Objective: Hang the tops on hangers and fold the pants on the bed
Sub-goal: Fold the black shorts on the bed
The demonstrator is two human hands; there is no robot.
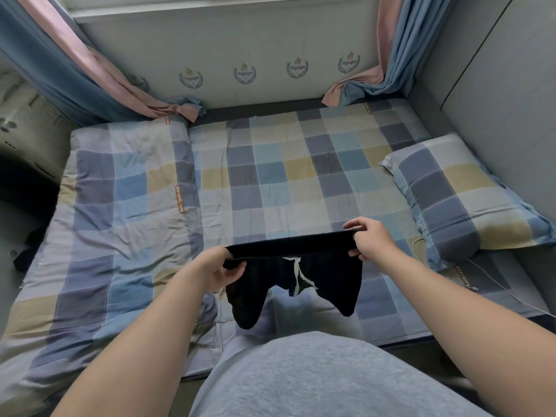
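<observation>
A pair of dark navy shorts (331, 278) with a white drawstring hangs in the air over the near edge of the bed (270, 176). My left hand (218, 267) grips the left end of the ribbed waistband. My right hand (371, 237) pinches the right end, so the waistband is stretched level between them. Both short legs dangle down toward my grey top. The bed has a checked sheet in blue, grey and yellow. No hangers or tops are in view.
A folded checked quilt (120, 206) covers the left side of the bed and a matching pillow (460, 194) lies at the right. A thin white cable (493, 281) trails near the pillow. Curtains (90, 79) hang at both back corners. Dark items lie on the floor at left.
</observation>
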